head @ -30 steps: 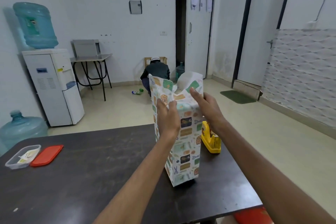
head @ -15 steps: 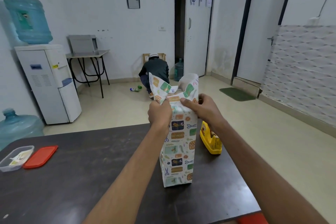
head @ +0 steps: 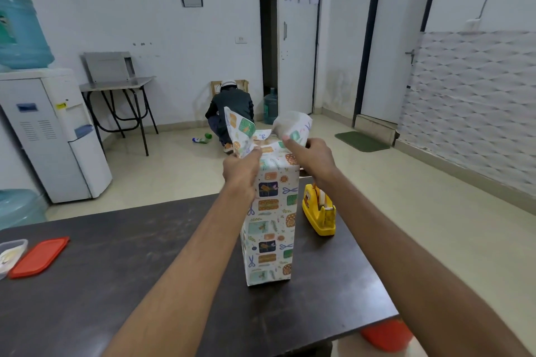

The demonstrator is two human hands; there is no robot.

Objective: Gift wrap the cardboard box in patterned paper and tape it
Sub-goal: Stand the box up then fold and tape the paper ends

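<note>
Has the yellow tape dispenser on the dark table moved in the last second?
No. The yellow tape dispenser sits at the same spot by the dark table's far right edge, right of the wrapped box; only the camera shifted.

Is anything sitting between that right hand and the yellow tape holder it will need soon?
Nothing visible. The tape dispenser stands on the dark table just right of the wrapped box, directly below the right hand, with open air between them. Both hands, the left hand too, are pinching the top paper flaps.
</note>
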